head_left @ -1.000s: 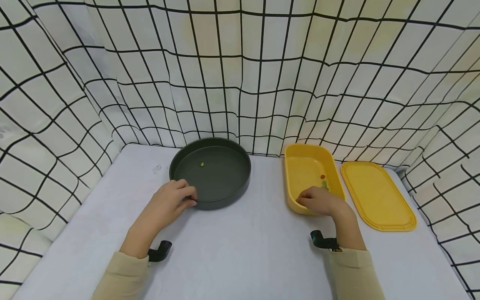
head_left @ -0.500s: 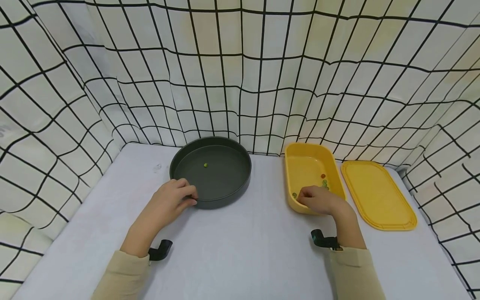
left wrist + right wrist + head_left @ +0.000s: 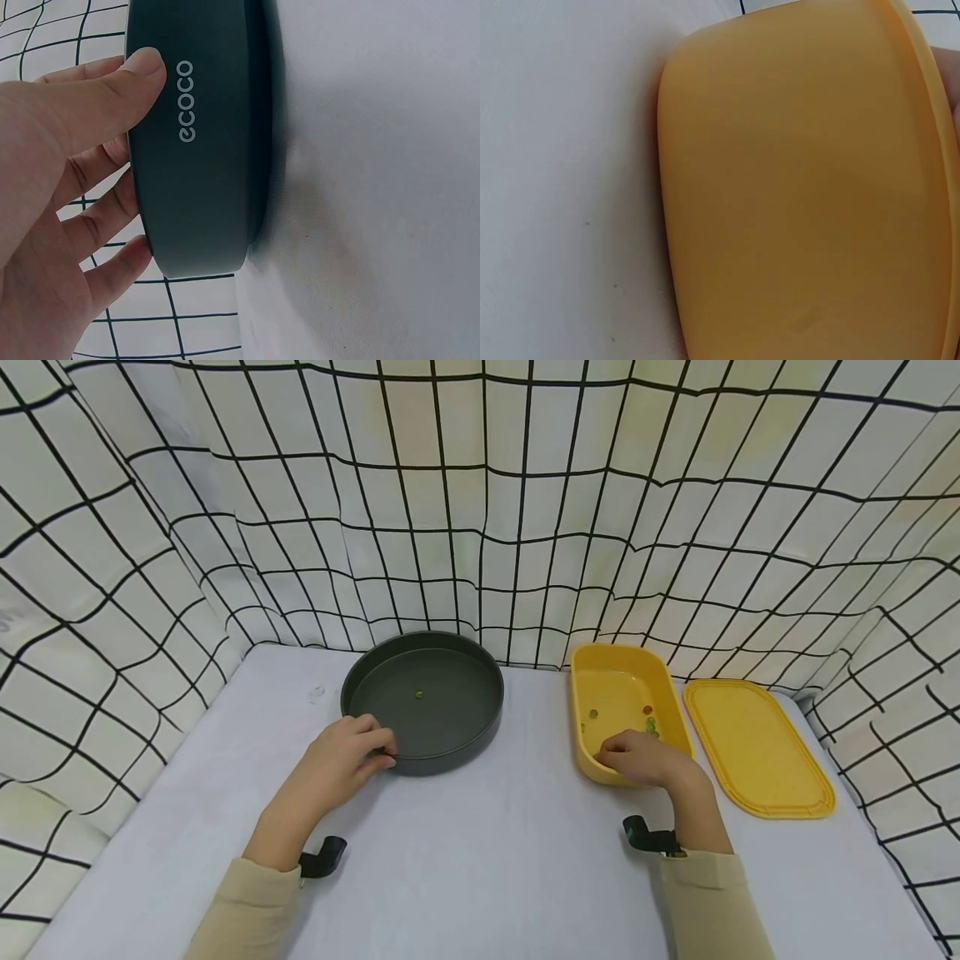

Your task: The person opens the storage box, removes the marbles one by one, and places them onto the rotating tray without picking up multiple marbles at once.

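In the head view my left hand (image 3: 351,754) holds the near-left rim of a round dark pan (image 3: 450,727). The left wrist view has the thumb (image 3: 142,71) outside its wall, marked "ecoco", and the other fingers over the rim. One small green marble (image 3: 419,694) lies in the pan. My right hand (image 3: 647,758) reaches over the near wall of a yellow rectangular tub (image 3: 669,693), fingers bent down inside; I cannot tell what they hold. Several small marbles lie in the tub, among them a red one (image 3: 647,710) and a greenish one (image 3: 593,714). Its wall hides most of that hand in the right wrist view.
A flat yellow lid (image 3: 759,750) lies right of the tub on the white-covered table (image 3: 480,860). White sheeting behind black netting (image 3: 480,510) encloses the back and both sides.
The green marble in the pan has rolled a little right and nearer. Two greenish marbles now show by the tub's left wall, beyond my right hand. Both hands have stayed in place.
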`<action>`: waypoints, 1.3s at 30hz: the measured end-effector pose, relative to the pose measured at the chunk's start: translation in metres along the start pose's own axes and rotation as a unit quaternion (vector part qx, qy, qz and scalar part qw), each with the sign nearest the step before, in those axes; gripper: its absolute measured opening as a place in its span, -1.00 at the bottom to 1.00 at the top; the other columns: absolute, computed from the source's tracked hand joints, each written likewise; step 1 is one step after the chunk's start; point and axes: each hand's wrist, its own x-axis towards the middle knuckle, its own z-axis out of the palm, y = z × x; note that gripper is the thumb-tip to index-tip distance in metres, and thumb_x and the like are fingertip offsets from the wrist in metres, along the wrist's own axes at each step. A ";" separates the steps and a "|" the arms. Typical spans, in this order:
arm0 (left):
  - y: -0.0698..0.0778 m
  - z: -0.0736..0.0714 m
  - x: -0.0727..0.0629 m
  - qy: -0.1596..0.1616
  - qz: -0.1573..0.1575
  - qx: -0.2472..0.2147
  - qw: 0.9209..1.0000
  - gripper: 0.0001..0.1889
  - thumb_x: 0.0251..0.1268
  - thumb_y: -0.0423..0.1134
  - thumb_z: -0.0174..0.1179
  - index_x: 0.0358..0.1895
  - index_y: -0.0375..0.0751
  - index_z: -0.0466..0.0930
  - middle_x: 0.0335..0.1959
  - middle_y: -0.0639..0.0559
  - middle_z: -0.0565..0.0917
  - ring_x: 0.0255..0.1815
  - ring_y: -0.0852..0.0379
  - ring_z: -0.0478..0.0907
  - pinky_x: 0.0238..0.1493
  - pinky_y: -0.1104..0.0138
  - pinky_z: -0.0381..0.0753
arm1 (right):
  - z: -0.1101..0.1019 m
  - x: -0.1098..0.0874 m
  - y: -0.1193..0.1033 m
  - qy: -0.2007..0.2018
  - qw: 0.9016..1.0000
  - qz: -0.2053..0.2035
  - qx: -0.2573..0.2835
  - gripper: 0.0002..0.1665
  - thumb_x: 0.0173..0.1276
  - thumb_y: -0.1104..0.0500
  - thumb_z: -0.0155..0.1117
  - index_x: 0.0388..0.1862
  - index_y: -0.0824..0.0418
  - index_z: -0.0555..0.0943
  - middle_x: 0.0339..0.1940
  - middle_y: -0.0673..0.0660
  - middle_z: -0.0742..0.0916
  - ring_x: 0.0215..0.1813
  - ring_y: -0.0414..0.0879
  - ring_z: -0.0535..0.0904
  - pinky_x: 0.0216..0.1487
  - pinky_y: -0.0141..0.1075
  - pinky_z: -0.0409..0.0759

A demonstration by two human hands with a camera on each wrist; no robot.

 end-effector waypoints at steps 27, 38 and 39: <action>-0.001 0.001 -0.001 -0.004 -0.008 0.003 1.000 -0.80 0.10 -0.25 0.49 -0.37 0.08 0.62 -0.36 0.19 0.55 -0.31 0.13 0.48 -0.25 0.22 0.49 | -0.003 0.008 0.007 0.043 0.987 -0.086 0.125 -0.82 0.45 0.08 0.27 -0.08 0.14 0.63 -0.30 0.13 0.63 -0.27 0.01 0.54 -0.26 -0.29 0.58; 0.001 0.000 -0.001 0.000 -0.007 -0.002 1.000 -0.80 0.10 -0.26 0.49 -0.36 0.06 0.62 -0.36 0.19 0.55 -0.31 0.13 0.49 -0.25 0.22 0.49 | -0.009 0.002 -0.006 0.095 0.961 -0.146 0.213 -0.80 0.45 0.27 0.24 0.00 0.28 0.61 -0.09 0.25 0.68 -0.12 0.12 0.63 -0.10 -0.29 0.69; 0.001 0.000 -0.001 0.000 -0.006 -0.001 1.000 -0.80 0.10 -0.26 0.49 -0.36 0.06 0.62 -0.37 0.19 0.55 -0.31 0.13 0.49 -0.25 0.22 0.49 | -0.010 0.001 -0.007 0.096 0.957 -0.156 0.226 -0.79 0.46 0.28 0.22 0.03 0.30 0.60 -0.07 0.27 0.68 -0.10 0.12 0.63 -0.09 -0.29 0.69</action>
